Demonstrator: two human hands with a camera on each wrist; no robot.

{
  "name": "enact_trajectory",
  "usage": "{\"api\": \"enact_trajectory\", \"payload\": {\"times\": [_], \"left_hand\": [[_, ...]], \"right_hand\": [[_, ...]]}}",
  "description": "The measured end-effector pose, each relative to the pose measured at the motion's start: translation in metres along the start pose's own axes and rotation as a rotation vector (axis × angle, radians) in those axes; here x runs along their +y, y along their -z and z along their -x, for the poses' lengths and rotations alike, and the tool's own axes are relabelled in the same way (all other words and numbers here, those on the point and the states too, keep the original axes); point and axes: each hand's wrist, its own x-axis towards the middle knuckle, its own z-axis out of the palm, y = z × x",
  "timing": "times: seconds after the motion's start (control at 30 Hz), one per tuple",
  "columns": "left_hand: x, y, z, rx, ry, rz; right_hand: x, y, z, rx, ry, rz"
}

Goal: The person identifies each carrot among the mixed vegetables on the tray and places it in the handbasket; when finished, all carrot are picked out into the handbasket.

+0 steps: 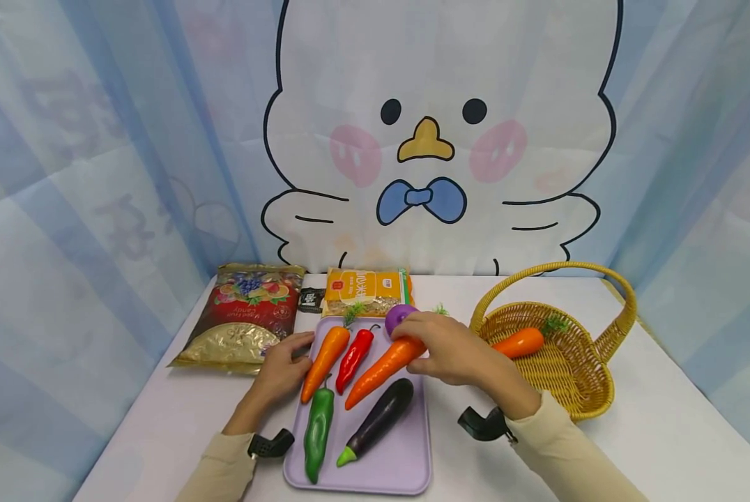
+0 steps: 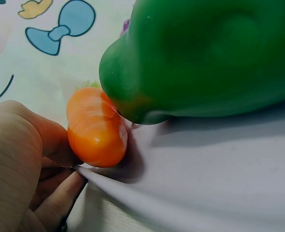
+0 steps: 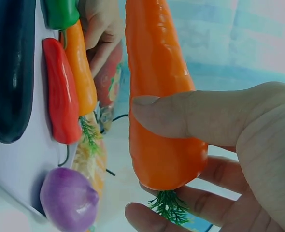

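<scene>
In my right hand (image 1: 447, 348) is an orange carrot (image 1: 384, 371), pinched between thumb and fingers near its leafy end and held above the lavender tray (image 1: 406, 453). The right wrist view shows the thumb across the carrot (image 3: 157, 140). My left hand (image 1: 281, 373) pinches the tray's left rim, beside another carrot (image 1: 326, 359) lying on the tray. Also on the tray are a red chili pepper (image 1: 354, 359), a green pepper (image 1: 318, 436), an eggplant (image 1: 383, 422) and, at the far right corner, a purple onion (image 1: 398, 318), partly covered by my right hand.
Right of the tray stands a yellow wicker basket (image 1: 603, 390) with a tall handle and a carrot (image 1: 521, 343) inside. Behind the tray lies an orange-and-yellow grain packet (image 1: 369, 289). A red and gold candy bag (image 1: 243, 321) is at the left. A printed curtain (image 1: 425, 77) hangs behind.
</scene>
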Motion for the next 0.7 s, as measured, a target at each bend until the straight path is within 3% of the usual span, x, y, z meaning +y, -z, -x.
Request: {"api": "enact_trajectory", "payload": {"times": [0.7], "left_hand": [[0.000, 0.000, 0.000, 0.001, 0.015, -0.008]], "right_hand": [[0.005, 0.011, 0.018, 0.061, -0.064, -0.004]]}}
